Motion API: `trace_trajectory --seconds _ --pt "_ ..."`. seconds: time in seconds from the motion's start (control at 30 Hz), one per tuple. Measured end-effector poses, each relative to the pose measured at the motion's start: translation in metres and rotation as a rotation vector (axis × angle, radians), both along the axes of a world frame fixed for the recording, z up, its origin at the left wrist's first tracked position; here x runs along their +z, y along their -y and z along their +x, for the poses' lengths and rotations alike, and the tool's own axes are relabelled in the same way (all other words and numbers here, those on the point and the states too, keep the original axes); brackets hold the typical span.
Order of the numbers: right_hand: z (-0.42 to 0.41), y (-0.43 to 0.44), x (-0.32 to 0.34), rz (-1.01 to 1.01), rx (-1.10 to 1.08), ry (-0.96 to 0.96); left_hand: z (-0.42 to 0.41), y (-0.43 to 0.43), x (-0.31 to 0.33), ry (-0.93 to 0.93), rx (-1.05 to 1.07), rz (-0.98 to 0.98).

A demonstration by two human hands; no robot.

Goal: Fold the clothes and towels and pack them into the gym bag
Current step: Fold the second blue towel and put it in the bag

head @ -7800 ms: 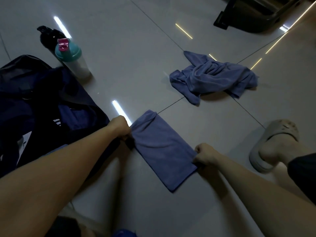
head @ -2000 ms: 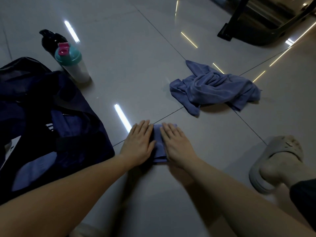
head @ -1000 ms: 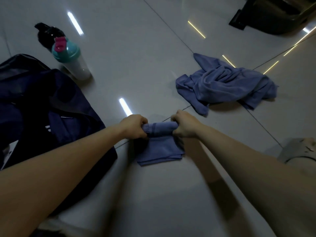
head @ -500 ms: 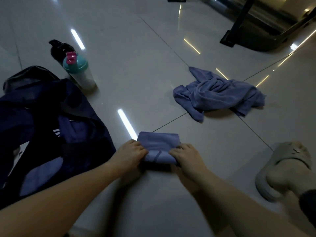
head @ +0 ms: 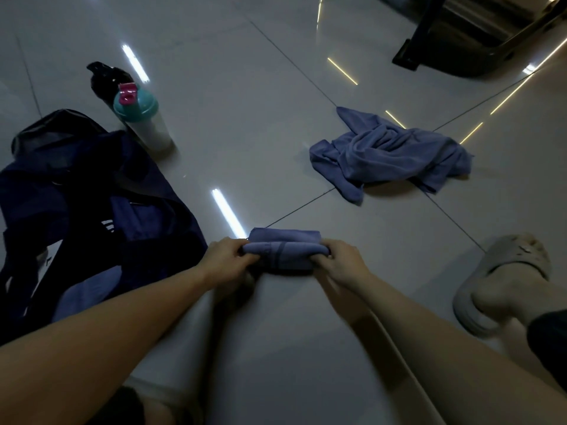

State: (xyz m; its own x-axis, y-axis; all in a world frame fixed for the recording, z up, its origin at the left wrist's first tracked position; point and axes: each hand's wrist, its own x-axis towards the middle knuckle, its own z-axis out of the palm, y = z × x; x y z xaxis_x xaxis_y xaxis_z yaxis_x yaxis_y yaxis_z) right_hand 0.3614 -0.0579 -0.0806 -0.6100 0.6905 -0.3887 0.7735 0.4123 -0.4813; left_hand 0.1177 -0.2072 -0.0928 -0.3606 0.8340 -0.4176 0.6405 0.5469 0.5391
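Note:
A small blue towel (head: 285, 250) lies folded into a thick narrow bundle on the tiled floor in front of me. My left hand (head: 225, 256) grips its left end and my right hand (head: 343, 260) grips its right end, fingers curled round the fold. A second blue towel (head: 389, 154) lies crumpled on the floor further back to the right. The dark navy gym bag (head: 92, 216) sits open at the left, with blue cloth showing inside it.
A shaker bottle (head: 141, 121) with a teal lid and pink cap stands behind the bag, a black bottle (head: 102, 78) just beyond it. My foot in a pale slipper (head: 503, 277) rests at the right. A dark metal frame (head: 460, 41) stands at the top right.
The towel went from a flat strip to a small pressed square, and has now been doubled over once more. Both hands have shifted to grip the ends of the thick fold.

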Motion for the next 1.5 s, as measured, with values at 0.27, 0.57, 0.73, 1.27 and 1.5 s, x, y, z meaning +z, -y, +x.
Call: trace_trajectory --seconds 0.27,0.57,0.73,1.27,1.5 --pt "-0.03 -0.021 -0.016 -0.053 -0.223 0.096 0.006 -0.032 -0.011 0.114 0.32 -0.094" --pt "-0.044 -0.012 -0.022 0.021 -0.352 0.21 0.02 -0.037 -0.022 -0.327 0.296 -0.11" --pt "-0.045 0.005 -0.022 0.316 -0.176 0.191 0.024 -0.038 -0.018 -0.495 -0.031 0.402" --pt "-0.054 -0.006 -0.022 -0.337 -0.804 -0.046 0.038 -0.037 -0.04 -0.384 -0.502 0.174" --pt "-0.065 -0.005 -0.005 -0.486 -0.844 -0.275 0.042 -0.034 -0.034 -0.183 -0.31 0.153"
